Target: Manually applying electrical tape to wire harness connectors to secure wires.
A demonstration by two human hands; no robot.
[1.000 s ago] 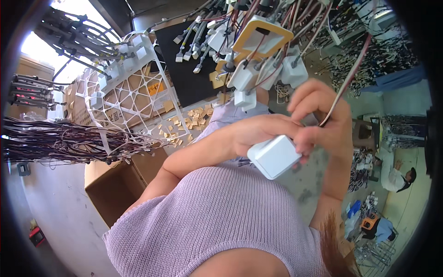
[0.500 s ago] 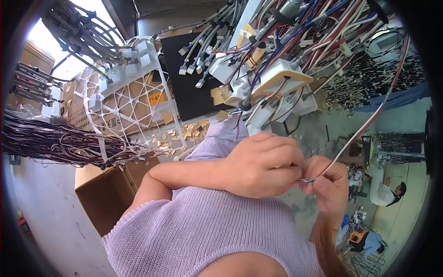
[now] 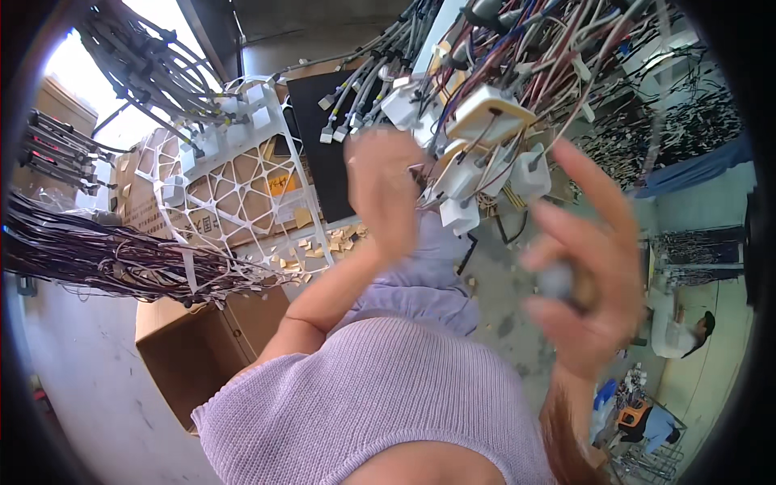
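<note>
My left hand (image 3: 384,190) is raised in front of the black panel (image 3: 319,182), smeared by motion. Its fingers are beside the hanging white connector housings (image 3: 493,117) and their thin wires, and whether it grips a wire cannot be made out. To the right, my right hand (image 3: 594,299) is lifted with the index finger stretched toward the wire bundle. Its thumb and other fingers curl about a small, blurred pale-grey object (image 3: 556,281), too smeared to name. Red, white and blue wires (image 3: 558,81) hang above, near both hands.
A white lattice rack (image 3: 234,190) stands at left, with grey cables (image 3: 153,65) above it. A dark wire bundle (image 3: 105,259) juts in over an open cardboard box (image 3: 190,347). Small tan scraps (image 3: 343,242) lie beyond my lap. Two people (image 3: 675,323) are at the far right.
My hands have parted from the twisted red-and-white wire they held together. The left has moved up and away toward the connectors; the right has risen and extended its index finger.
</note>
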